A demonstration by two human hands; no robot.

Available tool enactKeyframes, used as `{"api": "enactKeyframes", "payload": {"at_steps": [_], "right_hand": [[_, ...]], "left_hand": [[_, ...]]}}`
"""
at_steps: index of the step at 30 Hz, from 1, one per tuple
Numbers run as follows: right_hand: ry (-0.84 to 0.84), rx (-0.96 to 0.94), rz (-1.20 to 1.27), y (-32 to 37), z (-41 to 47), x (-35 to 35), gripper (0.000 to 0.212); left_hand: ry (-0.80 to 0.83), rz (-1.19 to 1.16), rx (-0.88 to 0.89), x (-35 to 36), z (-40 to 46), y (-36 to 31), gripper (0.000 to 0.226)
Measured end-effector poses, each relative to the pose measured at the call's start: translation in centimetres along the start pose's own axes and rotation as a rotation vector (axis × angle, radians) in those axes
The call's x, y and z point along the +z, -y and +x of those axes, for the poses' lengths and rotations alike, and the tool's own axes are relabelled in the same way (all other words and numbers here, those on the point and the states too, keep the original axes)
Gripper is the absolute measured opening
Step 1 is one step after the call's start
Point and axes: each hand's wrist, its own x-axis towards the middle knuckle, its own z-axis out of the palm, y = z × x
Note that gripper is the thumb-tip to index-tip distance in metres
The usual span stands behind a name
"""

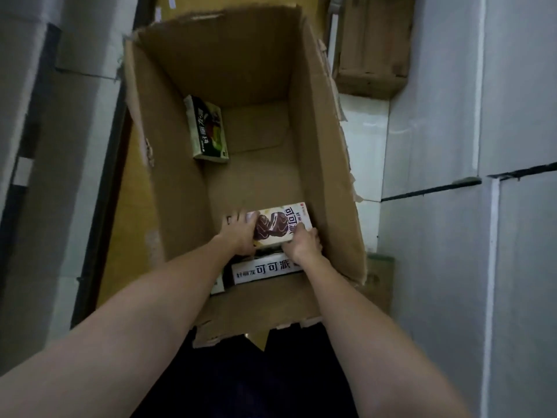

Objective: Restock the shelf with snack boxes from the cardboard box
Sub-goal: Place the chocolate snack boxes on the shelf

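Note:
A tall open cardboard box [319,164] stands on the floor below me. Both my arms reach down into it. My left hand [238,233] and my right hand [304,244] grip the two ends of a white snack box with a chocolate pie picture [278,223], near the box's front wall. Under it lies another white snack box [265,271] with its printed side facing me. A green snack box [208,129] leans against the left inner wall, farther back. No shelf is in view.
Grey cartons or cabinet faces [452,116] rise on the right and similar ones [36,146] on the left. A brown wooden crate [373,46] sits at the upper right. White floor tiles [364,146] show beside the box.

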Motion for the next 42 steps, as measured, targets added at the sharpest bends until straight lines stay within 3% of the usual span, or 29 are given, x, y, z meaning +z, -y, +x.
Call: {"api": "enactKeyframes", "payload": {"at_steps": [10,16,19,24,28,32,33,36,37,42], "right_hand": [[-0.036,-0.042,0.153,-0.1,0.2,-1.9,0.032],[-0.169,-0.164,0.262,2.8,-3.5,-6.7,0.047],[-0.16,-0.201,0.376,6.0,-5.9,-9.5,0.057],[-0.061,-0.361,0.442,12.5,-10.7,-13.2,0.081],[-0.118,-0.524,0.519,18.1,-15.5,-14.7,0.07],[-0.1,-0.753,0.437,23.6,-20.6,-14.8,0.061],[-0.099,-0.804,0.401,24.7,-22.0,-14.6,0.06],[-0.095,-0.961,0.295,27.5,-26.2,-13.0,0.066],[-0.09,-1.009,0.24,28.2,-27.5,-12.1,0.067],[0.056,-1.222,0.004,30.2,-35.1,-6.3,0.07]], "left_hand": [[-0.164,-0.116,-0.005,0.6,0.9,-0.5,0.113],[-0.375,-0.24,-0.107,-6.5,-3.8,-0.8,0.122],[-0.449,-0.337,-0.217,-10.7,-7.5,-0.7,0.126],[-0.611,-0.491,-0.329,-15.1,-14.2,1.3,0.11],[-0.775,-0.707,-0.43,-17.1,-20.0,3.3,0.112],[-0.848,-1.005,-0.428,-16.7,-26.1,7.0,0.123],[-0.861,-1.073,-0.405,-16.3,-27.8,8.0,0.116],[-0.932,-1.114,-0.376,-14.7,-33.2,11.4,0.068],[-0.966,-1.087,-0.392,-14.1,-35.2,12.4,0.064],[-1.188,-1.019,-0.552,-10.6,-45.7,17.6,0.093]]}}
